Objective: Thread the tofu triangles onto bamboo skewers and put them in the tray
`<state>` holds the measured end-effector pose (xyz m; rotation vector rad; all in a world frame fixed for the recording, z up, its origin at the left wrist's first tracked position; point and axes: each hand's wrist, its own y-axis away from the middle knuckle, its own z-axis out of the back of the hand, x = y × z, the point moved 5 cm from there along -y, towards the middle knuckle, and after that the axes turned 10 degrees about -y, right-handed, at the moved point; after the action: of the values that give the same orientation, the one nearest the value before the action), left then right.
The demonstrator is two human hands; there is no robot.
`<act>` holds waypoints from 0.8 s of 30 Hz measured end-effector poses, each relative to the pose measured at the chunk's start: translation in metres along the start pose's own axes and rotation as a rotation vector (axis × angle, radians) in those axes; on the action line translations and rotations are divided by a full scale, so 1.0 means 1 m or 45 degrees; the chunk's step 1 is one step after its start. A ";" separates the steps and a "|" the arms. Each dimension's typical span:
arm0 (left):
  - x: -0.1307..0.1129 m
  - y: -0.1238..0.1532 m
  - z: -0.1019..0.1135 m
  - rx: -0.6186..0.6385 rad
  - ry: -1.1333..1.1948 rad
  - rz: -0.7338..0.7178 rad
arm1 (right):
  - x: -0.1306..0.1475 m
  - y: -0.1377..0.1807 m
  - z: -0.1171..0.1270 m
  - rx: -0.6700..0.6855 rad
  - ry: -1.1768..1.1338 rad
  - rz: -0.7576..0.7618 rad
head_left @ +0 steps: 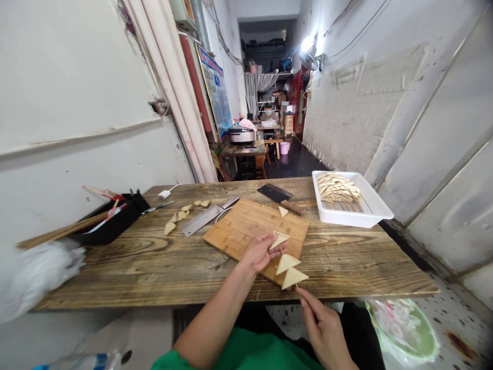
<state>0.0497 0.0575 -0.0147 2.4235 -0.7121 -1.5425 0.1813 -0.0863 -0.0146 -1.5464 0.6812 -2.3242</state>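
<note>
Over the near right part of a wooden cutting board, my left hand pinches a pale triangular slice at the far end of a thin wooden skewer. Two more pale triangles sit lower on that skewer. My right hand is closed around the skewer's near end, just past the table's front edge. One loose triangle lies at the board's far right. A white tray at the right holds many filled skewers.
A dark cleaver and a metal cleaver lie beside the board. Several pale pieces form a row at left. A black box holds skewers. A plastic bag hangs at the left edge; a green bin stands below right.
</note>
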 end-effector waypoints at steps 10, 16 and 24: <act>0.001 0.002 -0.005 0.019 -0.031 0.044 | -0.010 0.007 -0.005 -0.062 0.062 0.061; 0.005 0.003 -0.008 0.039 -0.022 0.041 | -0.010 0.007 -0.008 -0.083 0.109 0.123; 0.008 0.005 -0.012 0.048 -0.101 0.016 | -0.012 0.008 -0.010 -0.089 0.131 0.158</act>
<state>0.0613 0.0478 -0.0140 2.3911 -0.7769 -1.6429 0.1768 -0.0858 -0.0311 -1.3778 0.8660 -2.3223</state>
